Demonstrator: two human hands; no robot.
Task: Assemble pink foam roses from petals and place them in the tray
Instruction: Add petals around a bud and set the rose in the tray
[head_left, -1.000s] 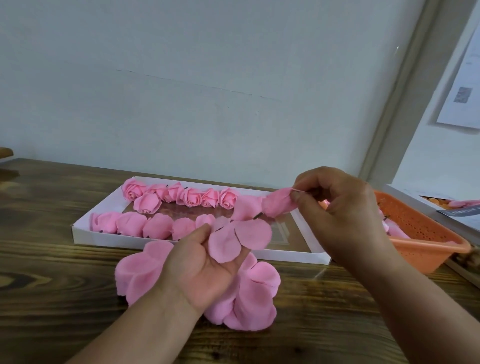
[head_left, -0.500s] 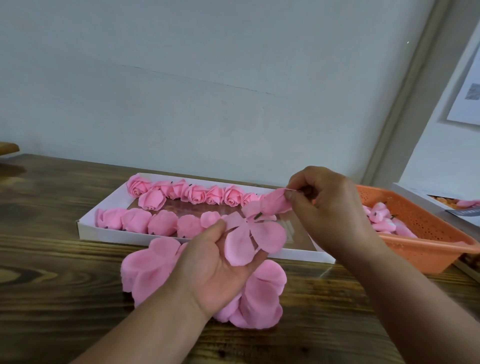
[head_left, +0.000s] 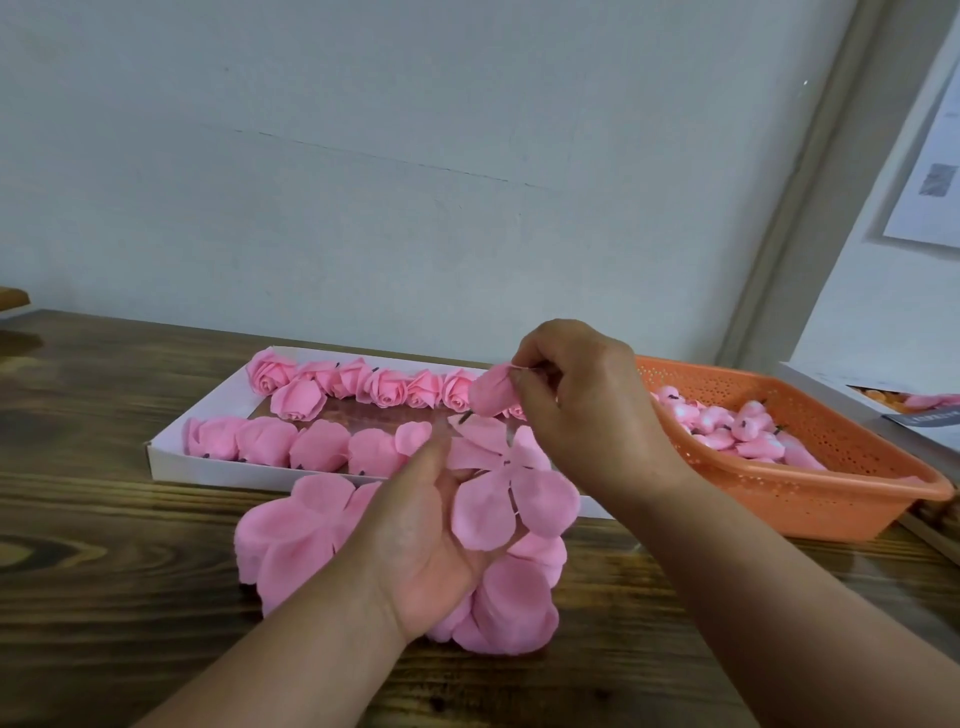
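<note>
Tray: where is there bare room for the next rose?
The white tray shows a bare strip of floor between the back row of roses and the front row. Its right end is hidden behind both hands. The petal stacks crowd the table in front.
</note>
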